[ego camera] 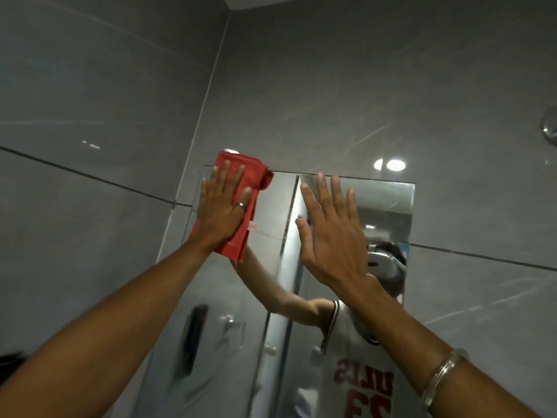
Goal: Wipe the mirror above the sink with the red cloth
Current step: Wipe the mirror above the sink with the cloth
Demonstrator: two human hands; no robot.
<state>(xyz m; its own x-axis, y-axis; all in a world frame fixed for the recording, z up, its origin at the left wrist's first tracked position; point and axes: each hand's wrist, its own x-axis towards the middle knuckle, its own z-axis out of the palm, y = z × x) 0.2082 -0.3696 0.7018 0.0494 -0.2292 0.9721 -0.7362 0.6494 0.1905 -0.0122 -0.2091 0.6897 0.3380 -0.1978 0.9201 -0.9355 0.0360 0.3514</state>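
Your left hand (pixel 221 211), fingers (pixel 238 178) spread flat, presses the red cloth (pixel 254 176) against the mirror (pixel 271 206) at its top left corner, putting the whole palm behind the wipe. Your right hand (pixel 331 236), fingers apart and empty, likely braces you.

Single head-worn wide-angle view, tilted upward, close to the mirror (pixel 388 203) at arm's reach. It faces the tiled wall corner (pixel 211 86); both forearms enter from the bottom edge.
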